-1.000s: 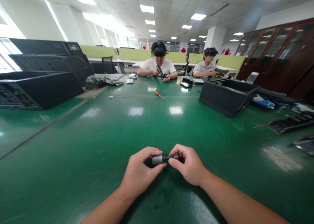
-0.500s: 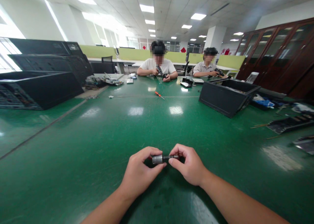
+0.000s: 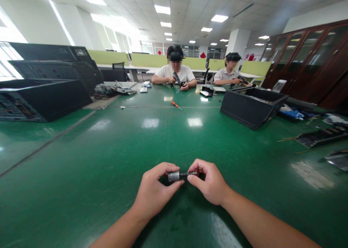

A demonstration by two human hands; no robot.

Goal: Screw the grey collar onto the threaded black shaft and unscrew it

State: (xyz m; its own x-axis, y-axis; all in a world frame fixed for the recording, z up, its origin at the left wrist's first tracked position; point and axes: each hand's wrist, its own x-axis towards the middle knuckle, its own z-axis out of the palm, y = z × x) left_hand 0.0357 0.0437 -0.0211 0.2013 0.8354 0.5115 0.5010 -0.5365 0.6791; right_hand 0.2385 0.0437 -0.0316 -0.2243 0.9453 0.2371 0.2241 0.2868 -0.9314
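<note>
Between my hands lies a small metal part, a grey cylinder with a thinner dark shaft (image 3: 174, 176), held level above the near part of the green table (image 3: 122, 146). Its exact kind I cannot make out. My left hand (image 3: 156, 190) grips the wide cylinder end between thumb and fingers, and a bit of red shows behind it. My right hand (image 3: 210, 182) pinches the ridged tip of the shaft at the other end. The palm sides of both hands are hidden.
An orange screwdriver (image 3: 176, 105) lies mid-table. Black computer cases stand at left (image 3: 65, 101) and right (image 3: 241, 108). Loose metal parts (image 3: 320, 135) lie at far right. Across the table sit two people holding power drills, one person (image 3: 174, 74) opposite me.
</note>
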